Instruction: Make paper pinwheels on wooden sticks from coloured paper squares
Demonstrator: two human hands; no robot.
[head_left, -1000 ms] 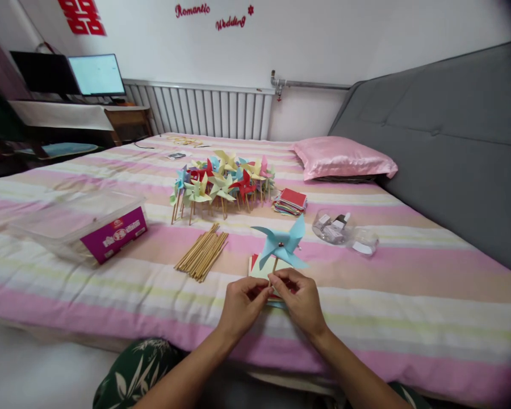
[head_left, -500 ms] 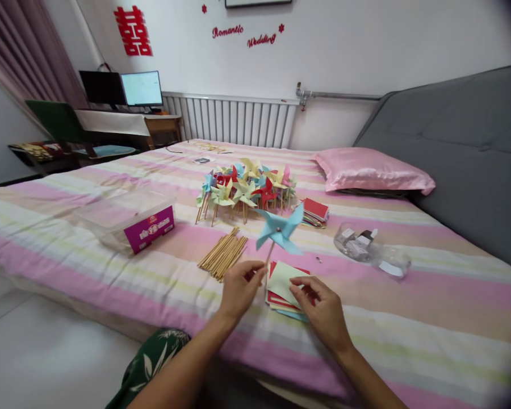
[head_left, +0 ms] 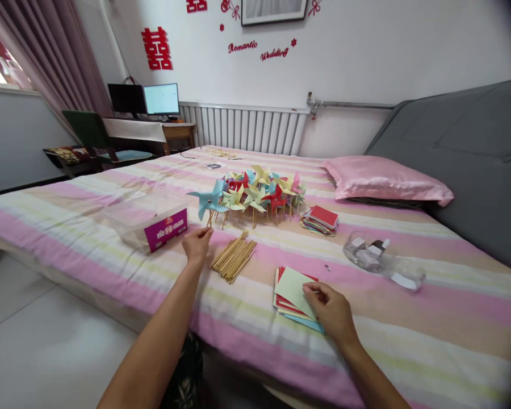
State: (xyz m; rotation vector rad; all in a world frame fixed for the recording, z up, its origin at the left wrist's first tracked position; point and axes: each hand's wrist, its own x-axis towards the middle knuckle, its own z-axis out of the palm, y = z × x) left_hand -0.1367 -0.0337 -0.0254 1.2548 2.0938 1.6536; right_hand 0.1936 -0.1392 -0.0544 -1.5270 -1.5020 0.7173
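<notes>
My left hand (head_left: 197, 244) is closed, pinching the stick of a light blue paper pinwheel (head_left: 209, 200) low down. That pinwheel stands upright at the left side of a dense cluster of finished pinwheels (head_left: 254, 196) in green, yellow, red, blue and pink. At the near side of the bed, my right hand (head_left: 330, 309) has its thumb and fingers closed on the right edge of a pale green paper square (head_left: 294, 288). The square lies on a stack of red, cream and blue paper (head_left: 302, 322). Between my hands rests a bundle of thin wooden sticks (head_left: 233, 258).
A clear plastic box (head_left: 130, 218) with a purple label sits left of the sticks. Rightward are a second paper stack (head_left: 321, 218), a clear container (head_left: 366, 253) holding small packets, and tiny metallic bits (head_left: 327, 267). A pink pillow (head_left: 387, 177) lies by the grey headboard (head_left: 464, 142).
My left hand has carried the blue pinwheel left and away from me, from above the near paper stack to the cluster's left edge. My right hand stays at the pale green square.
</notes>
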